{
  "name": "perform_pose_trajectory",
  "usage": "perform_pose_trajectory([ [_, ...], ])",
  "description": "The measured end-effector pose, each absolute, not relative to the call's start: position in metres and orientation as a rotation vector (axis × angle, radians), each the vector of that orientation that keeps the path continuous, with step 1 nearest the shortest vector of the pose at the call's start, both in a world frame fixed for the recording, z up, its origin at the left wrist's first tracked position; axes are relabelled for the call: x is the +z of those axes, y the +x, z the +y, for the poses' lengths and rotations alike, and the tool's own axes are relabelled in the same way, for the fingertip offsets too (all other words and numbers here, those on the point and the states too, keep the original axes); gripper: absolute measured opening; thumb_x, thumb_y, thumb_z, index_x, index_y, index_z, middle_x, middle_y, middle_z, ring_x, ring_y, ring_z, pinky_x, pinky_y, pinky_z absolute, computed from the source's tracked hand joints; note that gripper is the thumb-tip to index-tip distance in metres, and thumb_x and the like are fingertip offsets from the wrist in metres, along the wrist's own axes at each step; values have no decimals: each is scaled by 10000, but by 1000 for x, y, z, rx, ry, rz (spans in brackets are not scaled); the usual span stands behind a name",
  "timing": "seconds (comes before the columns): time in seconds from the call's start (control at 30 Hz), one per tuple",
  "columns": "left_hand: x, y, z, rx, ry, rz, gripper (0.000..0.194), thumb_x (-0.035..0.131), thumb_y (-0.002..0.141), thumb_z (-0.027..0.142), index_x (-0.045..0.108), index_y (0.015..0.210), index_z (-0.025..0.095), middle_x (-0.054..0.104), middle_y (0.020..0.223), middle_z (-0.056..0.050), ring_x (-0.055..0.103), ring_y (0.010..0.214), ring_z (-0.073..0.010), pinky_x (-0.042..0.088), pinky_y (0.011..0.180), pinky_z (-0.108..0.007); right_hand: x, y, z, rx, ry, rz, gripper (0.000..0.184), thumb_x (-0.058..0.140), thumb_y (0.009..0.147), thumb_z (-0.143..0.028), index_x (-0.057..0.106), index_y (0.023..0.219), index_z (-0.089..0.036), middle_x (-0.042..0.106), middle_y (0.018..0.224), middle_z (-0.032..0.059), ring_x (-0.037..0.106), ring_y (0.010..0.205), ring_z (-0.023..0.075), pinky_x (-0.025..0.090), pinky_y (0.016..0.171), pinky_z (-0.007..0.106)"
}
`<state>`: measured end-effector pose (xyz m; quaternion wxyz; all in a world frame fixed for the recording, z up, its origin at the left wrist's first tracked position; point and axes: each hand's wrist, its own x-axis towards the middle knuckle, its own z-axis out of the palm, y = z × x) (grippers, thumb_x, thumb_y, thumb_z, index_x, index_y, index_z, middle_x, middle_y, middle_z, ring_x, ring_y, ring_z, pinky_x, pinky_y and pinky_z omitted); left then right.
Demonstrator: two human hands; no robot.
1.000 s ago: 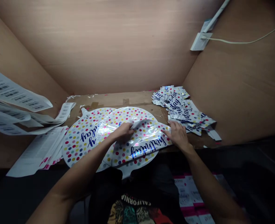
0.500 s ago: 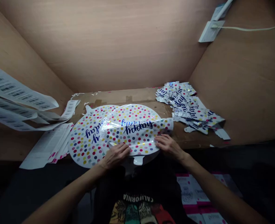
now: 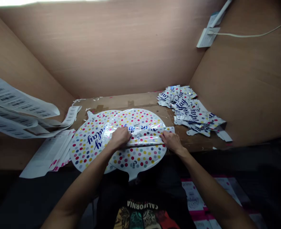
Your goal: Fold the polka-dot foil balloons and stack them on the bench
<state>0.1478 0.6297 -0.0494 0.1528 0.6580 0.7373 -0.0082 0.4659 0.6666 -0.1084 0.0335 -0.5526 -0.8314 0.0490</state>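
A flat polka-dot foil balloon, folded into a narrow strip [image 3: 145, 137], lies across a stack of round, unfolded polka-dot balloons [image 3: 135, 157] on the wooden desk. My left hand [image 3: 119, 137] is closed on the strip's left end. My right hand [image 3: 171, 142] pinches its right end. Another flat balloon with blue lettering [image 3: 90, 140] peeks out from under the stack on the left.
A heap of folded balloons [image 3: 190, 111] lies at the back right of the desk. Barcode label sheets [image 3: 18, 108] hang and lie at the left, with printed cards [image 3: 47, 152] below. A wall socket and cable [image 3: 206, 36] sit up right. Wooden walls enclose the desk.
The top balloon was folded over toward me, then folded again into a narrower strip. Both hands moved from its near edge back up onto the strip's ends.
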Motion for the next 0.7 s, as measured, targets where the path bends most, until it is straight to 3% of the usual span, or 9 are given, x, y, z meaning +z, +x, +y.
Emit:
perform_pose_trajectory([
  [0.07, -45, 167, 653, 59, 1877, 1970, 443, 750, 797, 454, 670, 1113, 153, 720, 1159, -207, 665, 1070, -359, 490, 799, -362, -111, 468, 665, 148, -1694, -2544, 324, 440, 1086, -432, 664, 1053, -199, 745, 930, 110, 702, 814, 237, 404, 711, 302],
  [0.17, -38, 188, 677, -20, 1704, 1726, 397, 819, 687, 364, 704, 1004, 155, 754, 899, -131, 697, 804, -286, 488, 670, -313, -114, 478, 660, 199, -1653, -2459, 291, 469, 1069, -405, 658, 1008, -193, 731, 900, 108, 689, 812, 245, 434, 736, 319],
  [0.23, -33, 193, 680, -24, 1660, 1620, 240, 770, 715, 326, 711, 884, 166, 719, 737, -63, 662, 645, -220, 458, 585, -276, -114, 485, 654, 202, -1581, -2242, 282, 502, 1048, -420, 648, 1003, -182, 720, 964, 132, 678, 908, 273, 472, 819, 359],
  [0.33, -32, 193, 662, 277, 1530, 1409, 178, 719, 771, 326, 686, 854, 172, 699, 740, -23, 639, 621, -170, 449, 556, -244, -112, 481, 640, 269, -1495, -1683, 376, 581, 985, -539, 614, 1059, -172, 681, 1108, 181, 630, 1066, 313, 495, 935, 433],
  [0.4, -36, 194, 641, 565, 1326, 1253, 234, 753, 770, 335, 671, 908, 165, 715, 811, -27, 666, 677, -174, 505, 608, -254, -109, 466, 630, 646, -1435, -1398, 492, 667, 901, -615, 580, 1126, -186, 681, 1108, 165, 645, 998, 297, 537, 841, 419],
  [0.47, -42, 200, 619, 782, 1121, 1132, 369, 821, 733, 323, 668, 1028, 163, 742, 923, -47, 709, 782, -203, 569, 709, -301, -104, 448, 623, 1257, -1280, -1254, 590, 739, 830, -633, 555, 1199, -211, 703, 1034, 114, 661, 834, 248, 539, 683, 358],
  [0.53, -47, 208, 601, 910, 986, 1053, 501, 864, 715, 312, 664, 1148, 159, 754, 1023, -76, 728, 878, -231, 593, 797, -349, -97, 433, 620, 1760, -1056, -1149, 593, 783, 809, -596, 563, 1221, -231, 717, 944, 62, 650, 717, 204, 522, 615, 317],
  [0.6, -50, 215, 587, 973, 903, 1031, 519, 856, 751, 333, 673, 1200, 148, 758, 1043, -95, 729, 890, -233, 591, 812, -355, -91, 427, 620, 1972, -902, -1065, 508, 815, 814, -519, 601, 1178, -238, 721, 886, 31, 641, 677, 176, 521, 613, 297],
  [0.7, -55, 219, 574, 1036, 827, 1055, 419, 812, 787, 335, 728, 1146, 135, 760, 948, -83, 702, 788, -200, 562, 735, -307, -87, 430, 623, 1990, -839, -1003, 385, 858, 783, -405, 659, 1065, -234, 713, 807, -3, 619, 640, 143, 508, 603, 263],
])
